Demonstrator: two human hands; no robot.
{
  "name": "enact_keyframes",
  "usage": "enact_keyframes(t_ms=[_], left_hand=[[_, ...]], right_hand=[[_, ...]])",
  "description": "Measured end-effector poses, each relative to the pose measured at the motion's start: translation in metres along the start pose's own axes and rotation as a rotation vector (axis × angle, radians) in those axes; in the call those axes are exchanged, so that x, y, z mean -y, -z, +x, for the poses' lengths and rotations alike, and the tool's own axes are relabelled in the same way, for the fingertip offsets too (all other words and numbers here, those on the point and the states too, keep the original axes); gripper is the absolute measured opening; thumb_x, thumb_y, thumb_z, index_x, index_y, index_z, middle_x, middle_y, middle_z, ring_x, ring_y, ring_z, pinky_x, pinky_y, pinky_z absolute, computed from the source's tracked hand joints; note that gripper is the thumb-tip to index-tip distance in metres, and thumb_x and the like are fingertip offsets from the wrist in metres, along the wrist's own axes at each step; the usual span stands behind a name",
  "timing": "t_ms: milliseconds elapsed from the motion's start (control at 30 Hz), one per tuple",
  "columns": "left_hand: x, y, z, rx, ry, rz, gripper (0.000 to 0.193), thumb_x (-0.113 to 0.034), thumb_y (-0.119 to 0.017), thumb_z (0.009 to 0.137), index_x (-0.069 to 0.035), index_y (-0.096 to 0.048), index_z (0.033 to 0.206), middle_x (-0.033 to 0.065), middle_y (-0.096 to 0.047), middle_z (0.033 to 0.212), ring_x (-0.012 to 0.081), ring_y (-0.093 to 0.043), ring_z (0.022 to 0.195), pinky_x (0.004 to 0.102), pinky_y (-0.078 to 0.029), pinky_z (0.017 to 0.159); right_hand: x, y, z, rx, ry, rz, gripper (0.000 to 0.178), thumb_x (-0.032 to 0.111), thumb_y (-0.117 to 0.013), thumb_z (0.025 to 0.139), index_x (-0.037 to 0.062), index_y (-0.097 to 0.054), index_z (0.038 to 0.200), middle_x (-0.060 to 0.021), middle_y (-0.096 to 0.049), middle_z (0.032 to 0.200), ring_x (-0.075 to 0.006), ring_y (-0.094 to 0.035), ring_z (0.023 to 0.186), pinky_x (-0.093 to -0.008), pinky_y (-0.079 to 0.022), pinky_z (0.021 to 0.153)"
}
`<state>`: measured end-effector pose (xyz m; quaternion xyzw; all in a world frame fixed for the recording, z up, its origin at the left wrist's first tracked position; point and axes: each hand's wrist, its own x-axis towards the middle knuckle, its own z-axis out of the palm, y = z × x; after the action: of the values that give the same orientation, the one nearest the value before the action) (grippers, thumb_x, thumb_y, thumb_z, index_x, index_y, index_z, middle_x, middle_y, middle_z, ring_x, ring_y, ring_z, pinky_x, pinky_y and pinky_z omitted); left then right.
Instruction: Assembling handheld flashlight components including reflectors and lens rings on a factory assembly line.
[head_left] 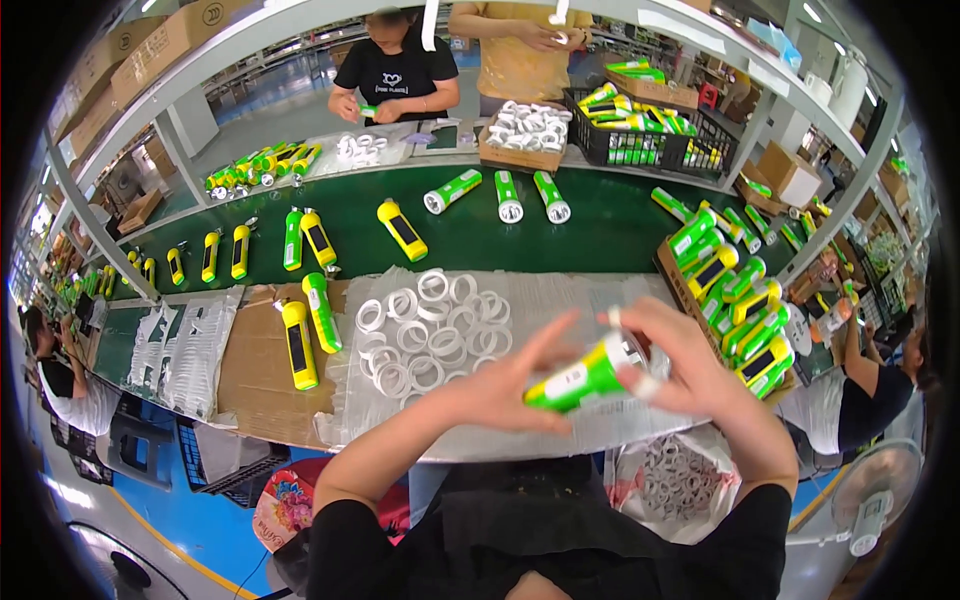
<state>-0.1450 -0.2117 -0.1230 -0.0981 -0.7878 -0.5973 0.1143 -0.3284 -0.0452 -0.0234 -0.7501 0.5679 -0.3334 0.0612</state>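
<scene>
A green and yellow flashlight (580, 385) is tilted over the table, its clear lens end up and to the right. My right hand (690, 360) grips it around the lens end, with white wraps on some fingers. Beside the tail end, my left hand (500, 385) has its thumb and fingers spread, slightly blurred; whether it touches the flashlight is hard to see. White plastic rings (448, 347) lie loosely piled to the left. Farther left, a yellow flashlight (298, 345) and a green flashlight (321, 312) rest on cardboard.
A green conveyor belt (350, 257) carrying several flashlights runs across beyond the table. At right stands a carton (690, 295) full of flashlights. A bag of rings (675, 475) hangs by the table's near edge. Opposite, a co-worker's hands (385, 110) hold a green part near a box of rings (525, 155).
</scene>
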Motion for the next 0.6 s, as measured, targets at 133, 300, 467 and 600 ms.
enact_keyframes(t_ms=[133, 300, 467, 600], left_hand=[[-0.025, -0.013, 0.001, 0.352, 0.308, -0.256, 0.085, -0.027, -0.077, 0.077, -0.005, -0.031, 0.145, 0.0165, -0.062, 0.115, 0.0271, -0.061, 0.106, 0.0391, -0.047, 0.092], [0.059, 0.04, 0.071, -0.054, 0.258, 0.384, 0.062, -0.027, -0.073, 0.074, -0.006, -0.05, 0.127, 0.021, -0.066, 0.104, 0.0361, -0.066, 0.094, 0.0428, -0.052, 0.082], [0.098, 0.129, 0.091, -0.383, 0.128, 0.826, 0.067, -0.047, -0.072, 0.081, -0.017, -0.045, 0.134, 0.0187, -0.066, 0.093, 0.0379, -0.065, 0.082, 0.0446, -0.052, 0.073], [0.128, 0.218, 0.071, -0.377, 0.993, 1.082, 0.068, -0.062, -0.06, 0.083, -0.024, -0.045, 0.138, 0.0242, -0.06, 0.108, 0.0316, -0.067, 0.092, 0.0437, -0.054, 0.076]], right_hand=[[0.004, 0.006, -0.004, 0.107, 0.366, -0.187, 0.037, 0.042, -0.058, 0.085, 0.013, -0.067, 0.107, -0.0076, -0.052, 0.072, -0.0224, -0.052, 0.054, -0.0343, -0.043, 0.048], [-0.135, -0.069, 0.007, -0.405, -0.163, -0.019, 0.028, 0.032, -0.041, 0.099, 0.0092, -0.058, 0.102, -0.0121, -0.064, 0.08, -0.0298, -0.064, 0.066, -0.0339, -0.048, 0.057], [-0.216, -0.079, 0.044, -0.74, -0.312, -0.122, 0.029, 0.029, -0.039, 0.102, 0.0048, -0.055, 0.108, -0.0166, -0.064, 0.089, -0.0337, -0.065, 0.08, -0.0362, -0.05, 0.07], [-0.321, -0.065, 0.052, -0.926, -0.661, -0.302, 0.033, 0.033, -0.047, 0.099, 0.0059, -0.047, 0.118, -0.0213, -0.062, 0.103, -0.0359, -0.064, 0.088, -0.0428, -0.05, 0.077]])
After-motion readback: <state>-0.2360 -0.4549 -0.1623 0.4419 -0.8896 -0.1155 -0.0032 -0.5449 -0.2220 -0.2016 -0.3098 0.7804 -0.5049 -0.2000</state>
